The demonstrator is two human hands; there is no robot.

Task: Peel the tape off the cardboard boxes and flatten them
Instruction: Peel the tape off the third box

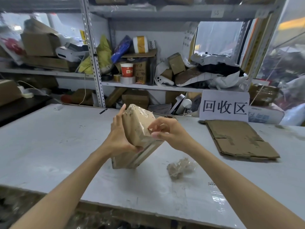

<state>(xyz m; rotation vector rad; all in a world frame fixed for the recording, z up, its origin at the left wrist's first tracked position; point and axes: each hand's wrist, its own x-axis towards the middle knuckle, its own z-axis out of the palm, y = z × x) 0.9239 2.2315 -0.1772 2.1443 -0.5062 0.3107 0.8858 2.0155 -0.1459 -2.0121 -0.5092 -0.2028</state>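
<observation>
A small brown cardboard box [135,128] wrapped in clear tape stands tilted on one corner on the white table [49,146], at the centre. My left hand [118,136] grips its left side, thumb at the lower edge. My right hand [166,131] is at the box's right edge, with fingertips pinched on the clear tape there. A crumpled wad of peeled tape [179,167] lies on the table to the right of the box. A flattened cardboard box [239,139] lies at the right.
A white paper sign with black characters [224,106] stands behind the flattened cardboard. Metal shelves [95,55] packed with boxes, tape rolls, a red paper cup [126,70] and bags run along the table's far side. The table's front edge is near me.
</observation>
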